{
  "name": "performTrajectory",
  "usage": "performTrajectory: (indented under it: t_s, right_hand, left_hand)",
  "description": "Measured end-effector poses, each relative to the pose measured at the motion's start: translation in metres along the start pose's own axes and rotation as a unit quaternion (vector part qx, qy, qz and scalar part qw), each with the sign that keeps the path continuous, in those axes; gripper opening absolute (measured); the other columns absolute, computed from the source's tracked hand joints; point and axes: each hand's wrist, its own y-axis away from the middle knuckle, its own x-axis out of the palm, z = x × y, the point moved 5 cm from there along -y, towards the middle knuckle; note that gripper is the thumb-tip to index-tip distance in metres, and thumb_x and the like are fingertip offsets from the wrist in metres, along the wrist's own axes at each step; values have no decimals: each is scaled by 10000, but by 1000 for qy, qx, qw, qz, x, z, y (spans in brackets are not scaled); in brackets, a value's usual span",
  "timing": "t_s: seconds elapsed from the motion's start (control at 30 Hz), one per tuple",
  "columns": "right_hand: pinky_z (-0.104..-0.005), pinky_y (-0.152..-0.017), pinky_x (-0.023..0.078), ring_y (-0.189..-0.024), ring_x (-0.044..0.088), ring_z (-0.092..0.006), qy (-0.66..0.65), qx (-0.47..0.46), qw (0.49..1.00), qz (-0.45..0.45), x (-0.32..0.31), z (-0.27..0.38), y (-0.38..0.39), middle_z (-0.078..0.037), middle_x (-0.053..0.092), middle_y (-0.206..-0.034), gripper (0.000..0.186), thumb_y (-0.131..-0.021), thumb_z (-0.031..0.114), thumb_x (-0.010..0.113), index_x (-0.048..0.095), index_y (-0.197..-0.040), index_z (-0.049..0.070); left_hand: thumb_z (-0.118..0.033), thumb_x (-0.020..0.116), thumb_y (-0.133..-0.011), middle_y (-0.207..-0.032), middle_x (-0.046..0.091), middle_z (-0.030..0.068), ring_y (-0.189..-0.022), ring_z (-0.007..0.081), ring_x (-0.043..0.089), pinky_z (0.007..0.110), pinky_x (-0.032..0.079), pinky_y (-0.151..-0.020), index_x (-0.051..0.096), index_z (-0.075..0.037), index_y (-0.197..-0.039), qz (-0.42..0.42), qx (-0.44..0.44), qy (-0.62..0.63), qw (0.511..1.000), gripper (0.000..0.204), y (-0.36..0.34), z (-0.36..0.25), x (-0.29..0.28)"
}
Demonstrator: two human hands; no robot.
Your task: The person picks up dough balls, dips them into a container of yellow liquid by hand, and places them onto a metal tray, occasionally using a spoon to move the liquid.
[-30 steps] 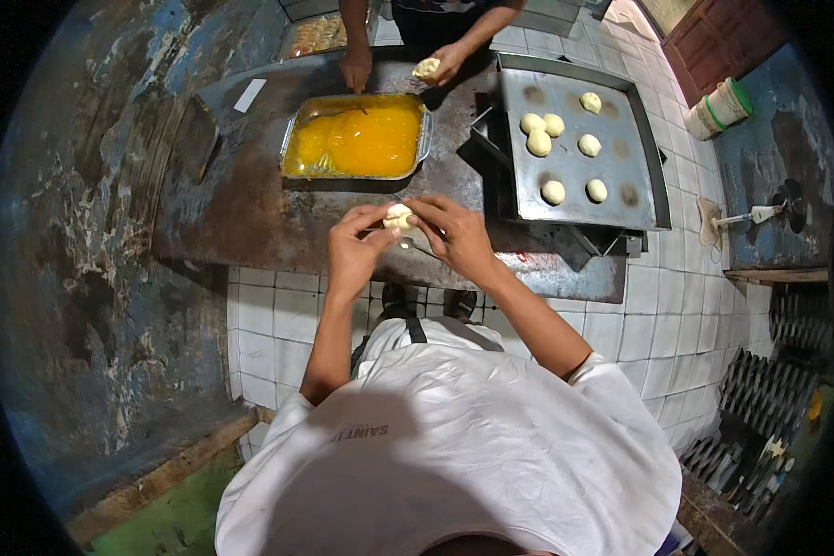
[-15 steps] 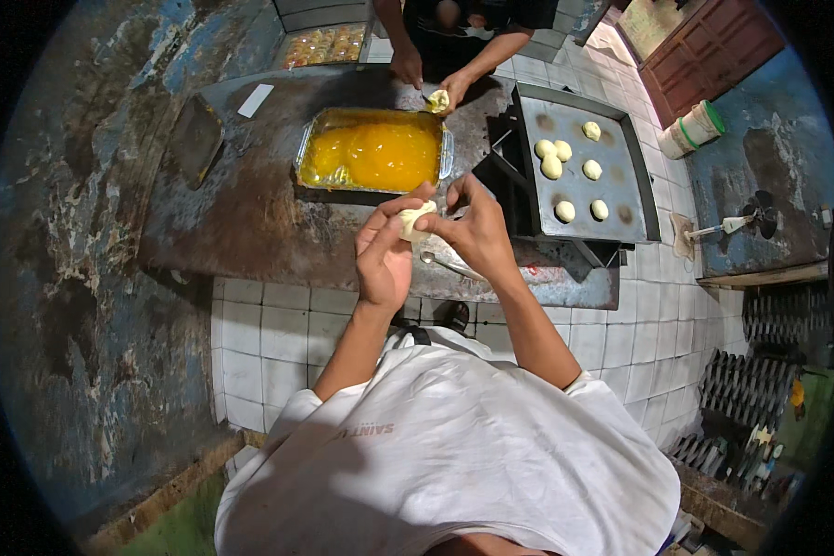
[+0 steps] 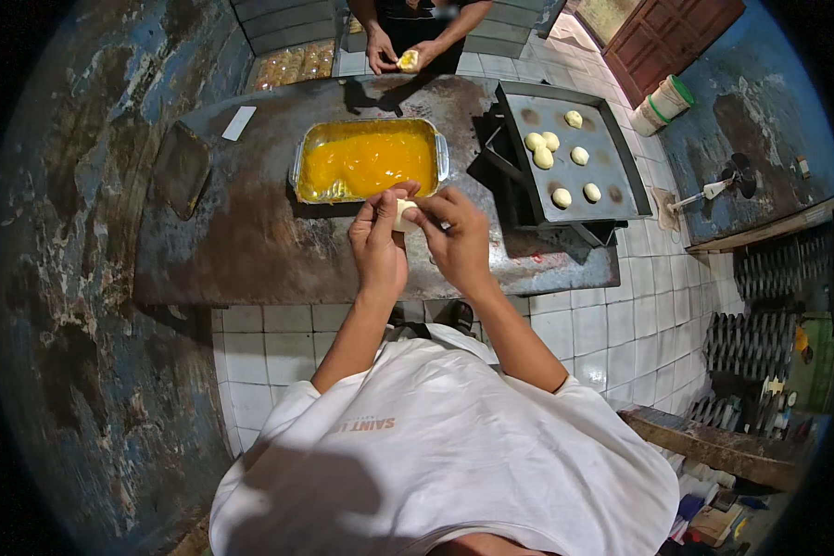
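Over the table's near side, a small pale piece of dough (image 3: 404,216) sits between my two hands. My left hand (image 3: 380,255) cups it from the left, its fingers curled round the back. From the other side my right hand (image 3: 457,243) pinches the dough's edge with thumb and fingertips; part of the piece is hidden by the fingers. Just beyond my hands stands a foil-coloured rectangular pan (image 3: 442,159) holding glossy yellow-orange filling (image 3: 371,159). Across the table, a co-worker's hands hold an opened piece of dough (image 3: 408,61) with yellow filling on it.
To the right, a dark metal baking tray (image 3: 612,185) carries several pale dough balls (image 3: 543,158). A white card (image 3: 239,123) and a dark flat plate (image 3: 183,171) lie on the worn table (image 3: 250,250). A lidded white bucket (image 3: 663,104) stands beyond the tray.
My hands have drawn closer together, the right fingers curling in on the dough. The co-worker's hands have moved back from the pan with their dough. The whole view has shifted slightly.
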Motion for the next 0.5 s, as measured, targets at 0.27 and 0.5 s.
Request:
performTrajectory:
  t_s: [0.27,0.5]
  right_hand:
    - [-309,-690,513,-804,657,-174,-232,170,956,56,4,-18,-13,-106,689,-900,141,-796,58,801,741,-902,-13]
    - [-372,-697,538,-791,670,-294,38,-72,996,37,14,-9,6,-122,661,-926,299,-778,42,765,758,-1076,71]
  left_hand:
    - [-219,588,-1034,-1232,673,154,-1161,210,621,340,464,-1028,663,11,-1187,77,-24,-4,997,286,2,-23,15]
    - [-196,612,-1023,-1142,691,64,-951,140,673,266,550,-808,652,-11,-1234,-89,-139,-15,986,284,4,8,-33]
